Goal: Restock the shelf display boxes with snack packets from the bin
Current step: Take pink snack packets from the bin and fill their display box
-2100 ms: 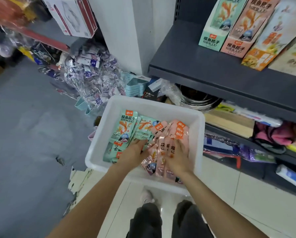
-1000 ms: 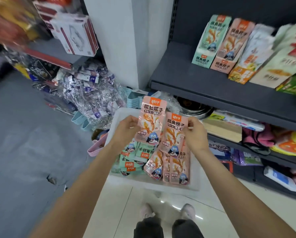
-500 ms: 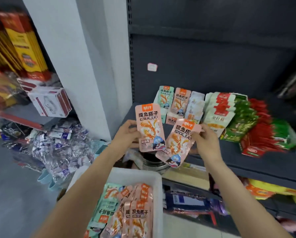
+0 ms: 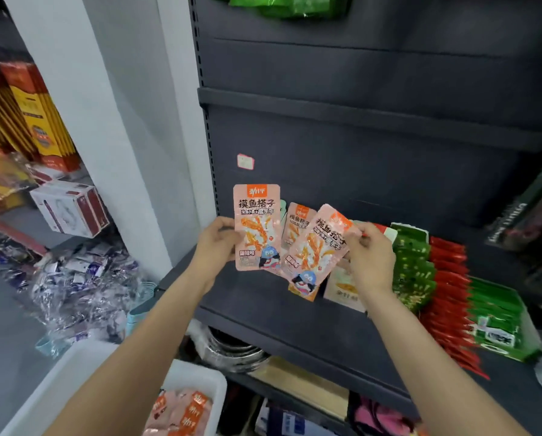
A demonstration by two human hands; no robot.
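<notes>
My left hand grips an upright pink snack packet by its left edge. A second pink packet, tilted to the right, is pinched at its top corner by my right hand. Both are held in front of the pink display box that stands at the back of the dark shelf. Most of that box is hidden behind the packets. The white bin sits below at the bottom edge, with more pink packets inside it.
Green packets and red packets fill boxes to the right on the same shelf. A beige box stands under my right wrist. A white pillar rises left, with wrapped goods at its foot. A metal pot sits below.
Both hands lifted the pink packets out of the bin and carried them up to the shelf. The view has risen with them, so the bin now lies at the bottom edge.
</notes>
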